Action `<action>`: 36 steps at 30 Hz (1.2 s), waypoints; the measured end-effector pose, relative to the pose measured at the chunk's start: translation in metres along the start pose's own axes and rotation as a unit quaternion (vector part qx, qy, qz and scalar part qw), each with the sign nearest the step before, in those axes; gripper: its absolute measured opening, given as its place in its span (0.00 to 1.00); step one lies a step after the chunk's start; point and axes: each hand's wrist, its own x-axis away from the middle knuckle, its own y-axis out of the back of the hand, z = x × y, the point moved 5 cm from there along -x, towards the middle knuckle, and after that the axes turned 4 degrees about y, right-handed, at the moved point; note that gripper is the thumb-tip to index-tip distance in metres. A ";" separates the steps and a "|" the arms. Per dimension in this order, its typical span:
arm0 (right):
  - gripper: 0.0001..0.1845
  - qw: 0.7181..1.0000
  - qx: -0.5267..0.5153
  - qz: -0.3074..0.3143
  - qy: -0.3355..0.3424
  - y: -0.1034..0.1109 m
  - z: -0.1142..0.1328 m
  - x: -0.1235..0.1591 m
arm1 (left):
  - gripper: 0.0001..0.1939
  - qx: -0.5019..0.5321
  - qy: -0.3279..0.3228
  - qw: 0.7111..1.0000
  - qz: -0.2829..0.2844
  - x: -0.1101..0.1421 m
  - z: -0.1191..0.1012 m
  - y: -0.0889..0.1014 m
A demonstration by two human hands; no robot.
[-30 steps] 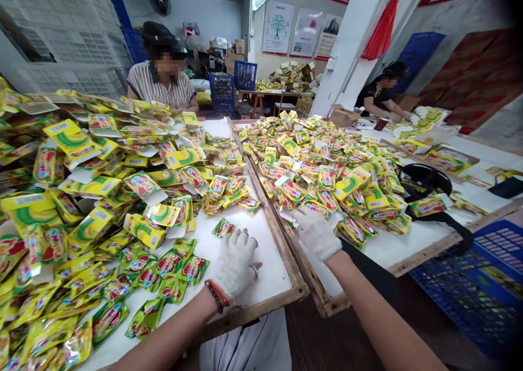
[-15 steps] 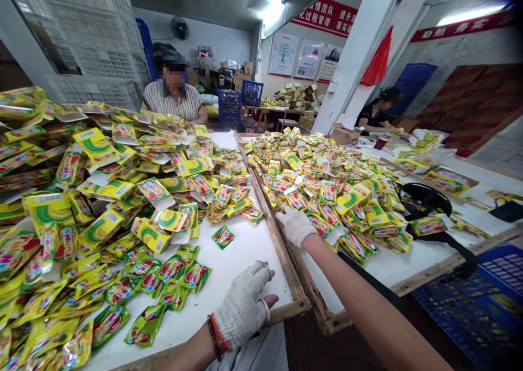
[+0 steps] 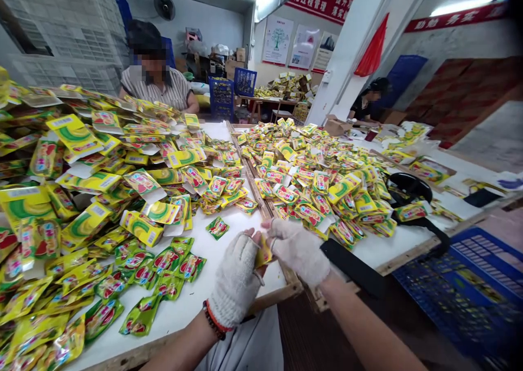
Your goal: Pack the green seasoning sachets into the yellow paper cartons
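Both my hands wear white knit gloves and meet over the near edge of the white table. My left hand [image 3: 237, 275] and my right hand [image 3: 297, 248] pinch one small yellow packet [image 3: 263, 253] between them. One green packet [image 3: 217, 227] lies alone on the bare table just beyond my left hand. A row of green and red packets [image 3: 163, 262] lies to its left. A big heap of yellow packets [image 3: 93, 169] fills the left table, and another heap [image 3: 322, 175] covers the right table.
Wooden rims [image 3: 261, 196] divide the two tables. A blue plastic crate [image 3: 469, 284] stands low at right, with a black stool [image 3: 408, 188] beyond it. One person sits behind the left heap [image 3: 153, 82], another at far right [image 3: 370, 104]. White crates [image 3: 61, 33] stack at back left.
My right hand has pulled back from the right heap with a yellow packet. My left hand has risen off the table to meet it, so both now hold the packet.
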 end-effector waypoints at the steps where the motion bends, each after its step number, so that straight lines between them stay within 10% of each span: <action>1: 0.15 0.996 -0.082 0.018 -0.034 -0.012 -0.002 0.014 | 0.23 0.017 0.013 1.000 0.005 -0.001 0.002 0.001; 8: 0.13 0.984 -0.168 -0.059 -0.023 -0.064 -0.041 0.059 | 0.12 0.309 0.189 0.917 0.166 0.006 0.021 0.001; 13: 0.09 0.983 -0.144 -0.106 -0.043 -0.092 -0.052 0.070 | 0.21 0.250 0.287 0.924 0.042 0.022 0.047 0.010; 22: 0.10 0.985 -0.120 -0.121 -0.013 -0.080 -0.043 0.072 | 0.12 0.148 0.154 0.975 0.057 0.035 0.049 0.022; 36: 0.07 0.995 -0.096 0.003 -0.011 -0.079 -0.038 0.046 | 0.07 0.225 0.173 0.954 0.101 0.021 0.052 0.028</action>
